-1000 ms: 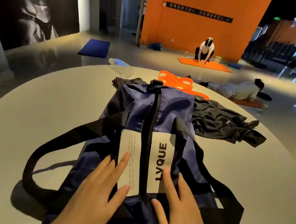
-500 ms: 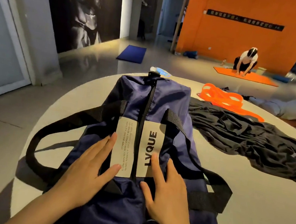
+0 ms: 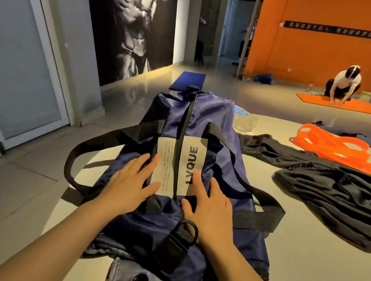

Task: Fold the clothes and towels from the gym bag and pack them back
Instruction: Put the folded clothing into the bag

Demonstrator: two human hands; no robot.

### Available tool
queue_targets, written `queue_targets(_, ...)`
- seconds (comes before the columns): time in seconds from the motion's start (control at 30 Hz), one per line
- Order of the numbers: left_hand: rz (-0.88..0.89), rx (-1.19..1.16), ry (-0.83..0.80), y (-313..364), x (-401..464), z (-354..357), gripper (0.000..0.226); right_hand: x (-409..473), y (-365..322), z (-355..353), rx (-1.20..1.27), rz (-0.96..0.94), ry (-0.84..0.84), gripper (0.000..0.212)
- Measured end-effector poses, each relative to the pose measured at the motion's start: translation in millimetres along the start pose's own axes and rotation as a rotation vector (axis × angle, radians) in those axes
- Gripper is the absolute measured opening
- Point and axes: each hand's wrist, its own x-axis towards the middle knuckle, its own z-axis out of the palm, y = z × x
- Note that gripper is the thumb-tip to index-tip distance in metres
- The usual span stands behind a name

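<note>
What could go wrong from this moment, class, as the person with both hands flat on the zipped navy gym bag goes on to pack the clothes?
1. The gym bag looks zipped shut under the left hand and right hand, while the black garment lies unfolded beside it, so it may be left out.
2. The water bottle lies close behind the bag; shifting the bag could roll it off the table.
3. The orange bands lie against the garment and could snag when it is lifted.

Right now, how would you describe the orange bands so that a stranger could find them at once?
Start at the round pale table where both hands rest on the navy gym bag. To the right of the bag lies a crumpled black garment; just beyond it, near the table's far edge, lie the orange bands. They are the only bright, looped, flat strips on the table.
</note>
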Motion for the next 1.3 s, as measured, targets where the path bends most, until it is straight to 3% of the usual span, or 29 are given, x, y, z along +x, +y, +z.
queue_targets(0.27,-0.066,0.074,-0.054,11.0,1.9,-11.7,0.073,8.6,4.4,1.9,0.237,0.034,0.051,0.054)
queue_targets(0.4,-0.054,0.071,0.08,29.1,-27.8,-32.7,0.067,-6.6,6.5,-10.1,0.352,0.023,0.047,0.048)
queue_targets(0.53,0.043,0.081,0.257,66.8,-63.3,-44.1,0.046,-31.0,13.8,-32.5,0.394,-0.032,0.132,0.047)
queue_targets(0.73,0.33,-0.036,0.311,160.8,-81.2,-22.8,0.036,-83.1,86.9,-69.9,0.204,-0.008,0.272,0.054)
queue_targets(0.9,0.376,-0.185,0.039,256.1,-59.1,25.9,0.042,-133.9,169.9,-85.2,-0.101,0.271,0.262,0.054)
queue_targets(1.0,0.357,-0.085,-0.085,298.6,-46.6,67.8,0.052,-142.3,204.6,-104.9,-0.244,0.336,0.304,0.052)
queue_targets(1.13,0.335,-0.002,-0.103,306.8,-31.6,99.0,0.057,-134.9,261.6,-128.4,-0.309,0.464,0.345,0.049)
queue_targets(1.3,0.379,0.017,-0.048,303.4,-26.8,107.8,0.06,-120.1,296.5,-133.8,-0.222,0.551,0.256,0.056)
